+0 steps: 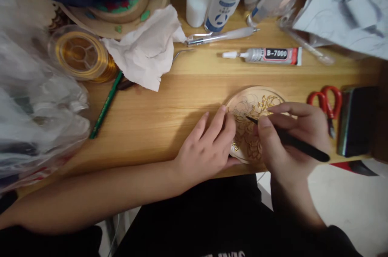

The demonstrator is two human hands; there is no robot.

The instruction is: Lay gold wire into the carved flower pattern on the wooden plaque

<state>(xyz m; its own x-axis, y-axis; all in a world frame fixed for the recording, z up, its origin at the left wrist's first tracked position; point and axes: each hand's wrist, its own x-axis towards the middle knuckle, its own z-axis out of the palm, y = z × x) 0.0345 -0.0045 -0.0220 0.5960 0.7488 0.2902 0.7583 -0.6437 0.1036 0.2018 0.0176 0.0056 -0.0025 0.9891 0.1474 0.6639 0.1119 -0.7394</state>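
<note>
A round wooden disc (242,94) lies near the table's front edge, bearing a drawn pattern partly outlined with bent gold wire (268,101). My left hand (209,144) grips the disc's left rim, its fingers bent over the top and its thumb low by the near edge. In my right hand (291,131) is a pair of black tweezers (306,148), pinched between thumb and fingers. Their pointed tip is at the middle of the disc, over the drawn lines. Whether the tip holds any wire is too small to tell. My right hand covers the disc's right side.
Red-handled scissors (330,105) and a dark phone (357,121) lie at right. Behind are a B-7000 glue tube (273,55), a clear pen (224,35) and bottles (224,0). Leftward are crumpled tissue (145,47), a gold wire spool (81,55), a green pencil (106,105) and plastic bags (39,103).
</note>
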